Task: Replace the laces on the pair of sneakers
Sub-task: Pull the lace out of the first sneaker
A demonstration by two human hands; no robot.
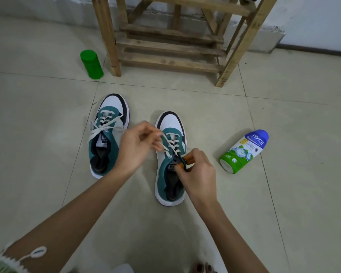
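Note:
Two teal, white and black sneakers stand side by side on the tiled floor, toes pointing away from me. The left sneaker (pixel 108 134) has a white lace threaded through it, the loose ends lying across its tongue. The right sneaker (pixel 170 160) has its white lace (pixel 170 143) threaded partway. My left hand (pixel 138 146) pinches an end of that lace just left of the eyelets. My right hand (pixel 195 170) grips the teal edge of the right sneaker at its upper eyelets, thumb and fingers pinched on it.
A green lidded jar (pixel 92 64) stands at the back left beside a wooden rack (pixel 173 40). A green and blue powder bottle (pixel 244 151) lies on its side right of the right sneaker. My toes (pixel 204 267) show at the bottom edge.

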